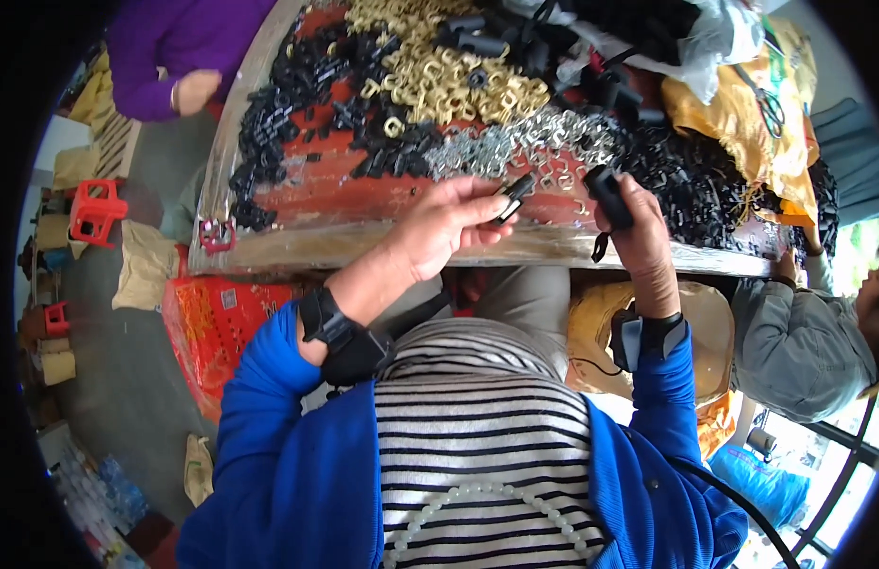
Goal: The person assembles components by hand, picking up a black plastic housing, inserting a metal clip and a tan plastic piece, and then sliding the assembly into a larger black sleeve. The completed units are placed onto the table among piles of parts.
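A red stool [98, 211] is seen on the floor between nine and ten o'clock; at ten, a co-worker's purple sleeve [147, 85] is held near the table [345, 194]. Black pieces [259, 128] are heaped on the tabletop between ten and eleven. Just above centre, toward twelve, the left hand [444, 225] is seen, and at one o'clock a small black clip [519, 192] is being pinched in its thumb and fingers! Beyond it, brass rings [468, 85] are piled at twelve, silver rings [544, 142] are scattered at one. Now to two o'clock: a black cylinder [607, 197] is gripped by the right hand [645, 230], held upright and slightly tilted. Farther right, more black parts [691, 180] are spread, with a yellow sack [733, 128] set behind them.
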Tool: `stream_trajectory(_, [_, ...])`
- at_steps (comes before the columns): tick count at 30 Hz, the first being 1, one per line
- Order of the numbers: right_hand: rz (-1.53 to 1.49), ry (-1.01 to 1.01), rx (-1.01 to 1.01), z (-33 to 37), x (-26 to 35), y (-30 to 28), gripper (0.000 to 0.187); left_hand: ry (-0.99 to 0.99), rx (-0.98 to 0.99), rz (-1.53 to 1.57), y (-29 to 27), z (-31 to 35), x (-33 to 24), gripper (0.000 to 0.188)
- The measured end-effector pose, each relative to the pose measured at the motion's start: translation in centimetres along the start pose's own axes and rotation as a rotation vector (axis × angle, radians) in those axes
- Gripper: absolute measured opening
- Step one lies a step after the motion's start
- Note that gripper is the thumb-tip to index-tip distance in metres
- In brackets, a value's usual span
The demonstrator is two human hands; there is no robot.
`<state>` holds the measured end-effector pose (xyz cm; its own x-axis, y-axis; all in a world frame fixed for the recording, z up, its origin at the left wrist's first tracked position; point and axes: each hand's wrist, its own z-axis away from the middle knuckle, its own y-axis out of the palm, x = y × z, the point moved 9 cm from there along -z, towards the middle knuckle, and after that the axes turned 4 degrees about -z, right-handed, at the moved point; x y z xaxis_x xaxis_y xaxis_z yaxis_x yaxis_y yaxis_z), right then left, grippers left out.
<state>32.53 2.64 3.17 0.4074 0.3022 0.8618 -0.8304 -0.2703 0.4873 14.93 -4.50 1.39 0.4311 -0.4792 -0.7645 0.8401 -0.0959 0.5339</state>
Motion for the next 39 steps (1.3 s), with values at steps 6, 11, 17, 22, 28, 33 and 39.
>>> stream_trajectory(6, [0.694, -0.075, 0.227, -1.0, -2.3, 5.8, 0.037, -0.062, 0.04, -0.043, -1.0, -1.8, 0.7, 0.022])
stream_trajectory(11, [0.858, -0.196, 0.285, -2.4, -2.1, 6.1, 0.038, -0.098, 0.057, -0.09, -1.7, -3.1, 0.7, 0.022])
stream_trajectory(17, [0.711, -0.086, 0.272, -3.0, -2.6, 6.1, 0.036, -0.005, 0.104, -0.397, -1.2, -3.9, -0.5, 0.023])
stream_trajectory(22, [0.782, -0.162, 0.142, -1.7, -2.0, 6.5, 0.037, 0.019, 0.044, -0.285, -1.1, -3.1, -0.6, 0.024])
stream_trajectory(28, [0.552, -0.143, 0.032, 0.4, -1.6, 6.9, 0.033, 0.057, 0.032, -0.282, 0.0, -1.6, -0.7, 0.025])
stream_trajectory(33, [0.385, -0.021, -0.078, 2.1, -2.7, 6.1, 0.03, 0.128, 0.026, -0.359, 1.2, -0.3, -1.1, 0.025])
stream_trajectory(39, [0.299, -0.006, -0.127, 2.1, -3.0, 5.5, 0.03, 0.161, 0.019, -0.486, 1.7, -0.2, -1.4, 0.027])
